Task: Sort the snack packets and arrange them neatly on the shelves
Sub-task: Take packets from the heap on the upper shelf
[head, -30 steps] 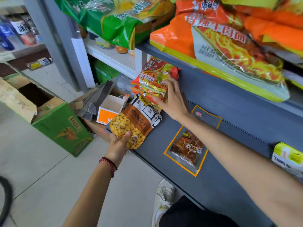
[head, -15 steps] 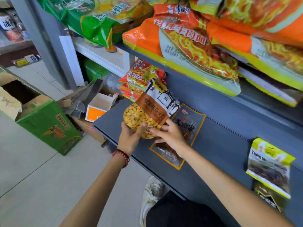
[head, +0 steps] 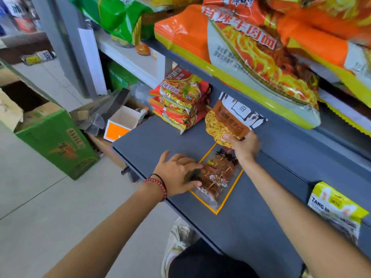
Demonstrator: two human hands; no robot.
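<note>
On the grey shelf (head: 150,137), near frame centre, the right hand (head: 244,147) is gripping the lower edge of a brown-and-white seed packet (head: 230,119), with the thumb curling over its front and the packet's top pointing toward 1 o'clock. The left hand (head: 176,175) is lying wide with fingers straight and spread, touching the 9 o'clock edge of a clear, orange-bordered skewer packet (head: 217,179) that is lying flat. The seed packet is sitting at that packet's 12 o'clock, just beside a stack of red noodle packets (head: 178,103) at its own 9 o'clock. A yellow-green packet (head: 337,207) is resting at 3 o'clock — well apart. A green carton (head: 56,141) is standing on the floor at 9 o'clock.
</note>
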